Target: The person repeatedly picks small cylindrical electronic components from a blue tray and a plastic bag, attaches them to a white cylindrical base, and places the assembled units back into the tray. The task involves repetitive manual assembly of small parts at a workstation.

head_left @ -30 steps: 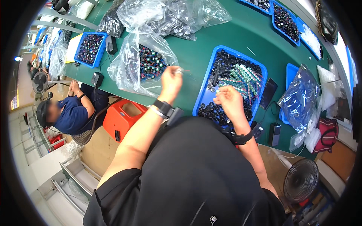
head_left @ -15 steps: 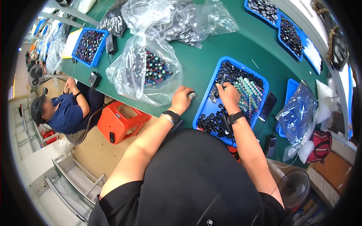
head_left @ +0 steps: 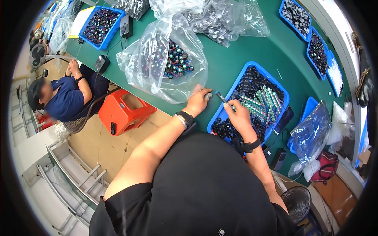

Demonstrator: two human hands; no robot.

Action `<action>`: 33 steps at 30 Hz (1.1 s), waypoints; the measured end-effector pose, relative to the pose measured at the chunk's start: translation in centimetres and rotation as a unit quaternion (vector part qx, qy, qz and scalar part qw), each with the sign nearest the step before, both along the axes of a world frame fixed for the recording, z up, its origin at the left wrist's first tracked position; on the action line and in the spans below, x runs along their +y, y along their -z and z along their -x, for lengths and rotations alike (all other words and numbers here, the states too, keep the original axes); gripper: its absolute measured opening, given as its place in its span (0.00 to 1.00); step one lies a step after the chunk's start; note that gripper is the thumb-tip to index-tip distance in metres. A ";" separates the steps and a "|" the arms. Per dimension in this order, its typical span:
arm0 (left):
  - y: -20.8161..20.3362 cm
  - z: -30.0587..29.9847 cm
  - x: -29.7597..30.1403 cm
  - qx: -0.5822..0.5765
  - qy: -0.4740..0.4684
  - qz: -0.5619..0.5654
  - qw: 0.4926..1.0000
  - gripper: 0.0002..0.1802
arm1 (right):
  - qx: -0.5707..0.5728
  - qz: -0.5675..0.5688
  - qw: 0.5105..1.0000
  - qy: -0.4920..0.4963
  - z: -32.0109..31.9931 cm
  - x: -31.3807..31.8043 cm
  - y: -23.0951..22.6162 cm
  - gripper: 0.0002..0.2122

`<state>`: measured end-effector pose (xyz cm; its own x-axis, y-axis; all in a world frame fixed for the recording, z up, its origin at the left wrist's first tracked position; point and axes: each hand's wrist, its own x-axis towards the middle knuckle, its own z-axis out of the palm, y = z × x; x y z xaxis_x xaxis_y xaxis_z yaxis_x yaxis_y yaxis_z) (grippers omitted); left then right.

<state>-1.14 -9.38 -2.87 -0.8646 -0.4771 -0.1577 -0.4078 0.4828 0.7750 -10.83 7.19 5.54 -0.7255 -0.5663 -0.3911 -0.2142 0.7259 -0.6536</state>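
My left hand (head_left: pixel 197 103) is closed over the table's edge, with a small round greyish part (head_left: pixel 208 95) pinched at its fingertips. My right hand (head_left: pixel 239 117) grips a slim dark pen-shaped tool (head_left: pixel 221 97), its far end pointing up and left near that part. Below the right hand lies a blue tray (head_left: pixel 286 103) of small black pieces (head_left: pixel 258 76). Rows of greenish round parts with red wires (head_left: pixel 262 104) rest on those pieces. Beyond my left hand, a clear plastic bag (head_left: pixel 138 59) holds wired round parts (head_left: pixel 179 61).
More plastic bags (head_left: pixel 214 25) lie at the back of the green table (head_left: pixel 252 49). Blue trays of parts (head_left: pixel 100 27) stand back left and far right. A phone (head_left: pixel 284 119) lies beside the near tray. A red stool (head_left: pixel 124 112) and a seated person (head_left: pixel 73 96) are at left.
My right hand has lifted from over the tray's pieces and moved toward my left hand, the pen-shaped tool now plainly showing. The whole view has shifted slightly.
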 end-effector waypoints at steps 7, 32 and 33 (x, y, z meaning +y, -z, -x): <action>0.7 0.2 -0.1 0.000 -0.027 -0.066 0.997 0.14 | 0.038 0.003 0.999 0.002 -1.0 -0.8 2.0 0.11; -0.8 0.1 -0.1 -0.077 0.003 -0.090 0.993 0.16 | 0.097 -0.025 0.994 -0.053 -2.6 -2.3 3.3 0.14; -0.8 0.1 -0.1 -0.079 0.004 -0.092 0.993 0.16 | 0.093 -0.009 0.995 -0.045 -2.6 -2.3 3.4 0.14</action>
<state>-1.20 -9.47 -2.10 -0.8262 -0.4201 -0.3755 -0.5277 0.3433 0.7770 -8.20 4.92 2.15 -0.7335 -0.6254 -0.2663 -0.3939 0.7103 -0.5833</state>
